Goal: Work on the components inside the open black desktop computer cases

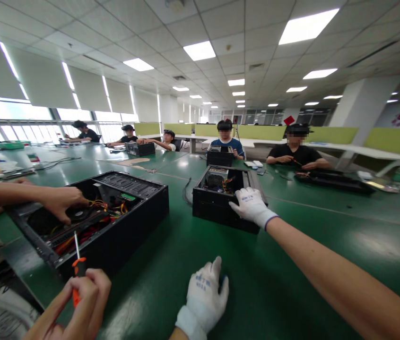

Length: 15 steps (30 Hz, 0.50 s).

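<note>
While the right hand (251, 206) lies on the near right edge of a black computer case (225, 208), thumb spread from the fingers, the left hand (205, 293) is open and empty, at the green table (157, 293). Farther forward on the table, the case points its uncovered side upward; its long axis is unclear from this angle.

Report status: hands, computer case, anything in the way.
Left hand over green tabletop, fingers spread. Right hand on open computer case. Nothing blocking either hand; co-worker's screwdriver off left.
</note>
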Tool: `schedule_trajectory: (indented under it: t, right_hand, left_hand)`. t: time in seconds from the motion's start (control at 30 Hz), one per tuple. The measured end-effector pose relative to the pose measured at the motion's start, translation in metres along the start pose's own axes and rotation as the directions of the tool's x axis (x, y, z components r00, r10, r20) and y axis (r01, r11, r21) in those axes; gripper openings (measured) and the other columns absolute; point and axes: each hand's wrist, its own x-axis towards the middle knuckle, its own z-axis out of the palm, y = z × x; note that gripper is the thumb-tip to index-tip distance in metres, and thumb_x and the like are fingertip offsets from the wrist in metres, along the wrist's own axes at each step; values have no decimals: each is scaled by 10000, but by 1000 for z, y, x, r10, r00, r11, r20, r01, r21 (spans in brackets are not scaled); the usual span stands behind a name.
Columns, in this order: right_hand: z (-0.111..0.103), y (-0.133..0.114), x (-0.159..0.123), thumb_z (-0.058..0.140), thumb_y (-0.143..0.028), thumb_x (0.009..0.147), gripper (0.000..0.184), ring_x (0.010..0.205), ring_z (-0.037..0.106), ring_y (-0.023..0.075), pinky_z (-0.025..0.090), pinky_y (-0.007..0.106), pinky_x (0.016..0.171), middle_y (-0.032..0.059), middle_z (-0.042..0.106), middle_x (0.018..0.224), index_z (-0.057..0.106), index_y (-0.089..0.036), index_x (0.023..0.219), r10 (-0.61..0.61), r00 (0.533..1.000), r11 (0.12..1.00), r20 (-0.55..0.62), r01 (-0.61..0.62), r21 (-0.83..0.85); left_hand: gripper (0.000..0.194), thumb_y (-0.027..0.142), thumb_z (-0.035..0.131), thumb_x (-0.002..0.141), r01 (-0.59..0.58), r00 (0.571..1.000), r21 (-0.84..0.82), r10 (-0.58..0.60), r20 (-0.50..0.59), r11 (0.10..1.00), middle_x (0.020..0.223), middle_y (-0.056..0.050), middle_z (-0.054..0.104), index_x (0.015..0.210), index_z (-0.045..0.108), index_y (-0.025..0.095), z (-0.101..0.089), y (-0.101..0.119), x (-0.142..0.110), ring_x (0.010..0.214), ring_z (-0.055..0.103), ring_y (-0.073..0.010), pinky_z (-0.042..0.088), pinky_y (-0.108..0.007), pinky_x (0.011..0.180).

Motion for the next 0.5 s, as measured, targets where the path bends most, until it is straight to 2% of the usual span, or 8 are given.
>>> schedule_trajectory:
  t: [0.07, 0.13, 0.2, 0.23, 0.27, 0.33, 0.5]
  right_hand:
    - [-10, 2, -33, 447, -572, 949, 526, 1064, 547, 333, 349, 440, 926, 193, 657, 1106, 652, -112, 1096, -23, 1000, 1000, -15, 23, -2]
    - [-20, 4, -67, 436, -576, 954, 524, 1041, 548, 329, 344, 438, 921, 193, 656, 1081, 653, -114, 1075, -33, 999, 999, -27, 33, -5]
    - [-29, 7, -102, 421, -579, 962, 524, 1009, 549, 326, 348, 441, 911, 187, 656, 1044, 654, -118, 1050, -53, 997, 999, -57, 53, -4]
    - [-34, 8, -119, 415, -580, 965, 521, 991, 550, 323, 353, 442, 905, 181, 657, 1020, 657, -124, 1031, -68, 994, 998, -81, 68, -1]
    - [-38, 10, -136, 412, -582, 967, 516, 974, 551, 320, 359, 443, 900, 173, 656, 997, 658, -130, 1011, -87, 991, 996, -106, 88, 6]
    - [-47, 14, -167, 420, -577, 969, 498, 948, 555, 308, 374, 439, 894, 160, 652, 958, 661, -141, 974, -119, 981, 992, -155, 126, 32]
    - [-70, 21, -232, 479, -572, 956, 437, 903, 564, 280, 414, 429, 879, 134, 642, 920, 650, -172, 913, -154, 968, 974, -197, 183, 137]
  left_hand:
    - [356, 473, 586, 912, 13, 1000, -2, -12, 6, 1000, 957, -41, 720, 1268, 611, 469, 46, 55, 14, 882, 750, -274, 667, -369, 647]
    - [298, 429, 557, 937, 33, 998, -13, -33, 59, 999, 901, -46, 714, 1223, 640, 444, 94, 110, 29, 828, 743, -264, 658, -372, 655]
    - [300, 379, 516, 963, -9, 988, -73, 20, 152, 997, 898, -38, 717, 1235, 631, 433, 129, 148, 38, 805, 737, -246, 652, -365, 685]
    - [309, 366, 500, 972, -18, 987, -90, 32, 157, 996, 906, -40, 718, 1249, 623, 424, 139, 160, 40, 804, 734, -245, 648, -370, 696]
    - [323, 356, 487, 979, -37, 986, -108, 54, 155, 993, 920, -44, 718, 1273, 610, 409, 143, 166, 39, 806, 731, -242, 642, -372, 710]
    - [358, 352, 476, 985, -71, 989, -127, 87, 119, 989, 927, -57, 710, 1328, 577, 357, 138, 168, 35, 793, 721, -230, 625, -369, 721]
    - [432, 376, 494, 988, -128, 987, -156, 142, 79, 979, 914, -60, 671, 1397, 499, 236, 103, 173, 31, 802, 678, -198, 572, -346, 750]
